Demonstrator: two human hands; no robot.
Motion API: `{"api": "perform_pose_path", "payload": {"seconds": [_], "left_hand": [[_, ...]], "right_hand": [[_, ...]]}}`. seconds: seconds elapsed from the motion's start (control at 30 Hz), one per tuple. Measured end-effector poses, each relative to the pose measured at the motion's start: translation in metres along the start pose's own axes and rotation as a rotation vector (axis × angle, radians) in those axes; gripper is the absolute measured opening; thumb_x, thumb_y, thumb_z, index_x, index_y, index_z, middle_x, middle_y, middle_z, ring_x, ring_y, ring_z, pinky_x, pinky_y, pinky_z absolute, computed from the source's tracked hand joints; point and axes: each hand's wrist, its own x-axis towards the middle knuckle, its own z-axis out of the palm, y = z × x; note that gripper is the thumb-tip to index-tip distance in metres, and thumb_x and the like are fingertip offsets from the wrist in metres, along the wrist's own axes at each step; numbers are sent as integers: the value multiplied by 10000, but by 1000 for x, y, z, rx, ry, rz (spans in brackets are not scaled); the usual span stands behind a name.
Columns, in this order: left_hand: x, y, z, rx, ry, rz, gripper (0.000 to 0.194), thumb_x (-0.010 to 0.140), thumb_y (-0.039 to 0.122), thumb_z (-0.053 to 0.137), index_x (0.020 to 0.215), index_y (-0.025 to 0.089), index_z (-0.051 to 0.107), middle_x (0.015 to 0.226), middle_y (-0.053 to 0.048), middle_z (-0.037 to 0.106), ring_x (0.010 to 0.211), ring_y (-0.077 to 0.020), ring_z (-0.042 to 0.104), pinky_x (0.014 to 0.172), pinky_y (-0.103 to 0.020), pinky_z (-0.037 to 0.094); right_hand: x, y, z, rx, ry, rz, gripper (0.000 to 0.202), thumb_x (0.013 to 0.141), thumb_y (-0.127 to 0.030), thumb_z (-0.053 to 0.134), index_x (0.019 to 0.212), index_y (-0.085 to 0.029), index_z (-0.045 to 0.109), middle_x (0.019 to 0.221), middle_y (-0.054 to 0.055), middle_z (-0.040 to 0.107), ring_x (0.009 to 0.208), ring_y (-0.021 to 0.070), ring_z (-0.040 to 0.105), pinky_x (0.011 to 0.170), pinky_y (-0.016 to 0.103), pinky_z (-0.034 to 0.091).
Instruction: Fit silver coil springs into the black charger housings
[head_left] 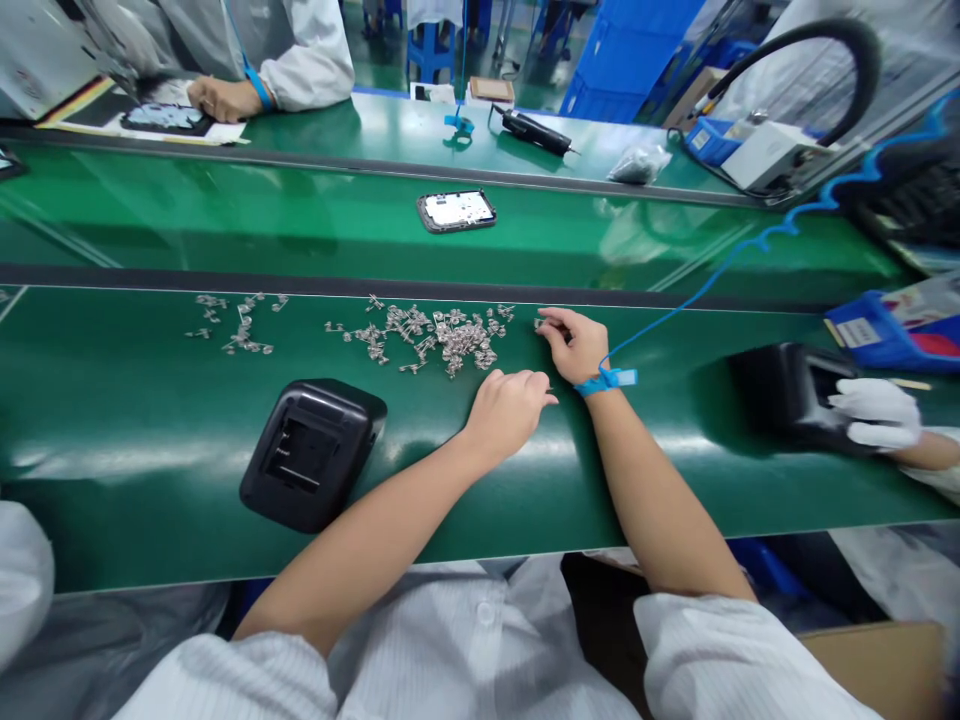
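A loose pile of small silvery metal pieces (461, 340), which look like battery contact springs, lies spread on the green bench. My right hand (577, 343), with a blue strap round its wrist, is just right of the pile, its thumb and finger closed on one such metal spring piece (540, 324). Nearer to me, my left hand (508, 415) is closed with its back up; what its fingertips hold, if anything, is too small to name. Left of my forearm lies a black plastic housing (311, 455) with a rectangular recess.
More metal pieces lie in a smaller group (244, 325) to the left. A phone-like part (457, 210) rests on the belt beyond. At right, a co-worker's gloved hand (876, 412) touches another black housing (787, 395). A blue coiled cord (780, 230) runs to my wrist strap.
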Motion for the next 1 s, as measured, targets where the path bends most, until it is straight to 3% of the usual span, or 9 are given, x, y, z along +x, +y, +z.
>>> {"api": "perform_pose_path", "payload": {"seconds": [0.23,0.4,0.53,0.7,0.83,0.93,1.0], "left_hand": [[2,-1,1,57,12,-49,261,993,435,620,904,194,577,867,-24,682,827,-199,650,714,-335,373],[5,3,-6,94,95,-42,255,1013,403,572,909,175,618,948,-92,609,896,-245,608,744,-350,426],[7,-2,-3,34,170,41,252,999,258,545,774,174,622,908,-93,552,777,-209,567,694,-335,447],[6,-7,-2,-27,159,137,250,848,79,511,638,199,574,845,-65,544,680,-170,531,651,-328,458],[3,-3,-7,-74,149,111,198,777,53,512,668,208,572,902,-84,560,746,-199,570,660,-342,472],[2,-3,-8,-131,157,92,212,763,21,473,754,213,564,980,-84,555,731,-189,570,626,-325,463],[1,-3,-6,-170,171,85,242,764,1,451,822,216,548,1016,-82,547,713,-180,560,621,-317,458]], "right_hand": [[1,4,1,-45,-40,36,187,901,-290,583,877,-233,759,939,56,792,882,251,733,868,415,585],[9,1,-7,-208,67,121,153,914,-249,580,865,-233,725,1029,77,772,1057,267,670,1053,474,487],[11,19,-46,-462,302,305,190,950,-256,528,910,-218,710,1040,132,747,1169,319,567,1024,538,459],[-17,45,-128,-617,573,527,170,892,-229,532,784,-193,659,878,177,695,1115,369,549,930,579,477],[-39,52,-169,-570,552,595,239,952,-322,583,758,-189,624,778,67,654,877,246,641,858,441,544],[-41,50,-171,-511,463,624,288,981,-422,643,869,-156,650,853,14,673,807,154,656,824,357,566],[-38,44,-162,-465,403,623,304,964,-433,670,847,-153,653,827,8,681,786,147,665,815,356,578]]}}
